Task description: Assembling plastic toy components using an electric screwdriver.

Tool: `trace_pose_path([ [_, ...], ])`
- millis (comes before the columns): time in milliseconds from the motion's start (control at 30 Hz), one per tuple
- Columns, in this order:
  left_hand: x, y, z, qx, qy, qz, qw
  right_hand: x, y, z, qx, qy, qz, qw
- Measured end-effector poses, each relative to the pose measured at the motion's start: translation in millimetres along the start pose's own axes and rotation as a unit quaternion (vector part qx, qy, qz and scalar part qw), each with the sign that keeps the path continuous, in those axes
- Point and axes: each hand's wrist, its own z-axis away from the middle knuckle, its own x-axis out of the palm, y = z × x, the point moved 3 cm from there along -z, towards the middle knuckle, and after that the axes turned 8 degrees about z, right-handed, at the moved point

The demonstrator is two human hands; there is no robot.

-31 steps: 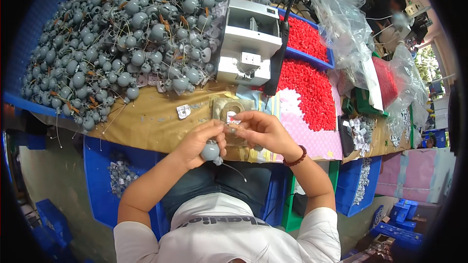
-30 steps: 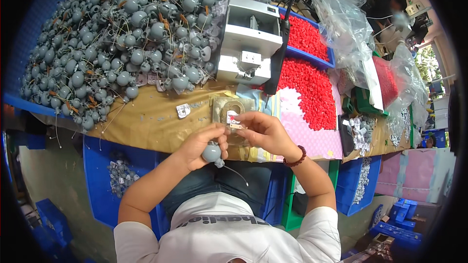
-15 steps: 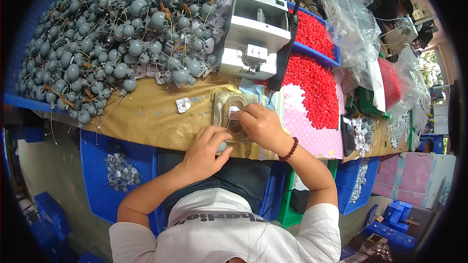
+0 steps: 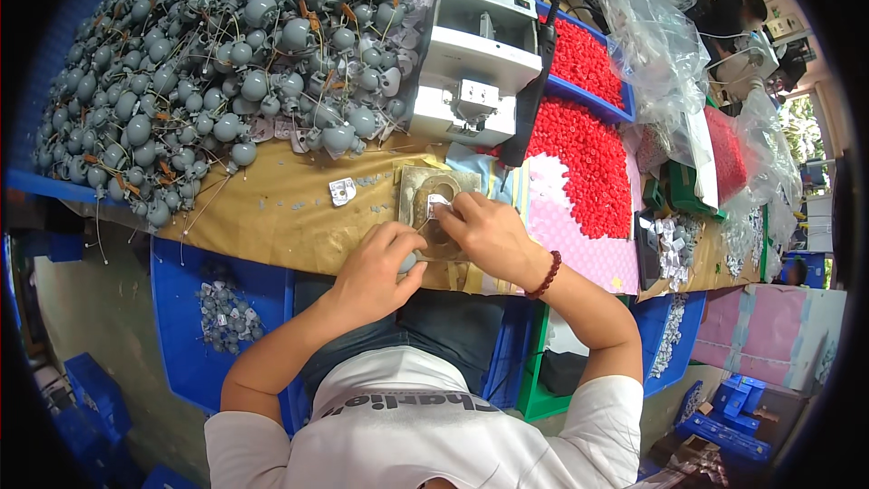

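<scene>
My left hand is closed around a grey ball-shaped part, only partly visible between thumb and fingers. Beside it, my right hand pinches a small white piece with its fingertips. Both hands are over a worn, flat square plate with a rounded recess, at the table's front edge. A thin cord seems to run between the hands, too fine to trace. Left of the plate lies a loose white tag-like piece with dark holes.
A large heap of grey ball parts with cords fills the back left. A white machine stands behind the plate, next to red small parts. Below the table edge, a blue bin holds more grey and white pieces.
My left hand has shifted slightly up and left with the grey ball part. My right forearm has moved a little right, its fingers still at the white piece.
</scene>
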Motion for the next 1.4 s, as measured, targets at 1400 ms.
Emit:
trace_pose_path([
  [1400, 29.3, -17.0, -27.3, 0.109, 0.052, -0.244, 0.962, 56.6, 45.9, 37.5, 0.284, 0.269, -0.593, 0.704],
])
